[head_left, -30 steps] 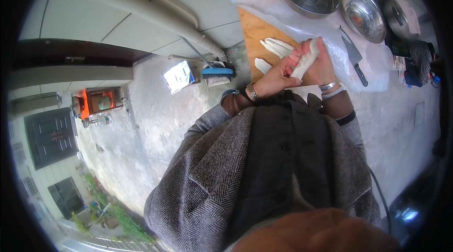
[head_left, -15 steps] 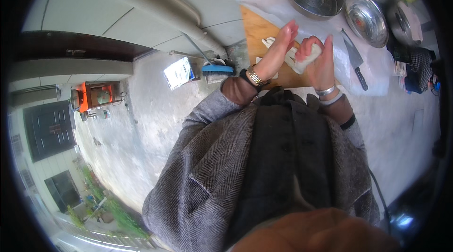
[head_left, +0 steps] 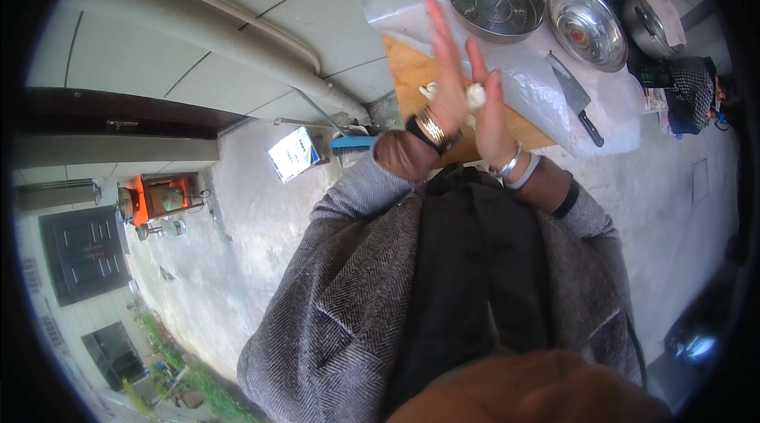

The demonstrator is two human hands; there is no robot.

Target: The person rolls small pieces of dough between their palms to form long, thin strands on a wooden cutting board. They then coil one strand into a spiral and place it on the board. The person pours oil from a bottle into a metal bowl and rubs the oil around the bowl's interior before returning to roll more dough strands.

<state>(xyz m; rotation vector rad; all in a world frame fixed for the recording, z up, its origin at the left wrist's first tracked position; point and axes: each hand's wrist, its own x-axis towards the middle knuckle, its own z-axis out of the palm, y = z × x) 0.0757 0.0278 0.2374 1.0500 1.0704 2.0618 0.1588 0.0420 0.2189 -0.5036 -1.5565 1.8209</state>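
A lump of white dough (head_left: pixel 475 96) sits pressed between my two palms, above a wooden board (head_left: pixel 405 65). My left hand (head_left: pixel 448 79) is held upright with its fingers stretched out, its palm turned toward the dough. Facing it is my right hand (head_left: pixel 492 118), fingers also straight, with the dough against its palm and thumb. More white dough pieces (head_left: pixel 427 91) lie on the board, partly hidden behind my left hand. To the right, a broad-bladed kitchen knife (head_left: pixel 571 84) with a black handle rests on clear plastic sheeting (head_left: pixel 522 67).
Beyond the board stand a round metal pan (head_left: pixel 496 3) and a shiny metal basin (head_left: pixel 587 27). A lidded pot (head_left: pixel 653 23) with a cloth is farther right. A blue-headed broom (head_left: pixel 352 141) and a white-and-blue box (head_left: pixel 293 155) are on the floor to the left.
My hands have come closer together, and my right hand's curled fingers have straightened. The dough is now between both palms. The view has shifted slightly.
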